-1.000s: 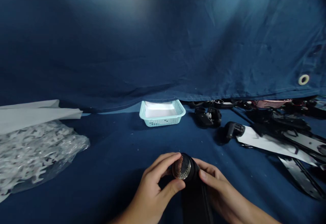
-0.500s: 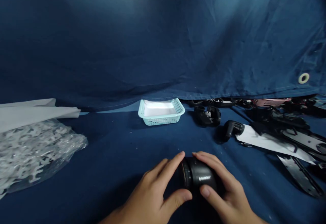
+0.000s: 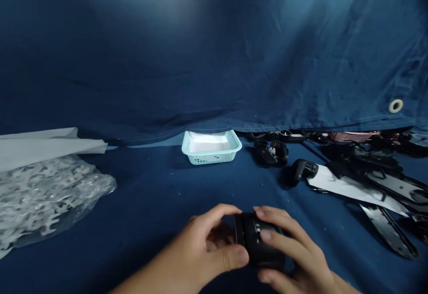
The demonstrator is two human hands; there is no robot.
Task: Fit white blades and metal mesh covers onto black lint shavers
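- Head view, hands: a black cylindrical housing (image 3: pixel 259 246) is held between both hands, low in the middle of the frame, close to the person.
- Housing is lying on its side, axis approx. left-right; a ribbed ring is seen near its left end.
- L hand (image 3: pixel 203 254): grip is closed on the housing's left end, w/ thumb pressed on the near side and index finger arched over the top.
- R hand (image 3: pixel 296 254): grip is closed on the housing's right part, w/ fingers draped over the top and thumb tucked under at the near edge.
- Whether the housing rests on the blue cloth surface (image 3: pixel 150 196) or is held just above it cannot be told.
- Head view, rest: a pale teal plastic basket (image 3: pixel 214 159) is set straight beyond the hands, well apart, at the foot of a hanging blue cloth backdrop (image 3: pixel 214 62); a white sheet is seen inside it.
- A metal grommet (image 3: pixel 396 105) is fixed near the backdrop's lower right hem.
- Far left: a clear plastic bag of small white parts (image 3: pixel 43 196) is laid on the surface, w/ folded white paper (image 3: pixel 43 144) just behind it.
- Right side: a black clamp-like part (image 3: pixel 270 153) is placed beside the basket, a black elbow-shaped part (image 3: pixel 302 169) near it, then a white strip (image 3: pixel 347 187) and flat black plates (image 3: pixel 388 229), partly overlapped.
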